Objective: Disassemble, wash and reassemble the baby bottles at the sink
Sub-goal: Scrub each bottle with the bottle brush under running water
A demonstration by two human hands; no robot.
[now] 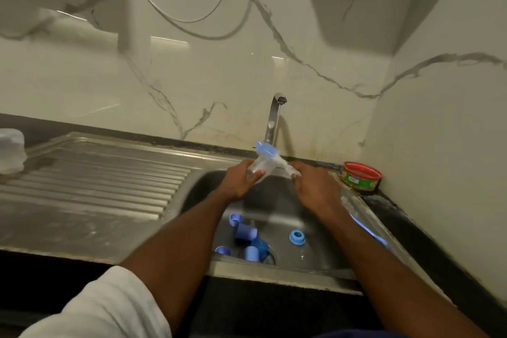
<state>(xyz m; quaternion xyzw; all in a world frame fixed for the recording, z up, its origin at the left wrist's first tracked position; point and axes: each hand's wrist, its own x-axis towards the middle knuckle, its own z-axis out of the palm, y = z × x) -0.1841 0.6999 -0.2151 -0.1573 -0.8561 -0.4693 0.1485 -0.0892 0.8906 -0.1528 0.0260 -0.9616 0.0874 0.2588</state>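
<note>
Our left hand [241,180] grips the bottle [260,167], its long axis slanting up toward the tap [274,121]. Our right hand [315,186] pinches something pale beside it; what, we cannot tell.

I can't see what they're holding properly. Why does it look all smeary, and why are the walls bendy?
Head view: the clear bottle and blue brush between the left hand and right hand are blurred by motion; the wide lens bows the wall and counter edges; bright streaks on the marble wall are glare; the sink basin lies dim.
</note>
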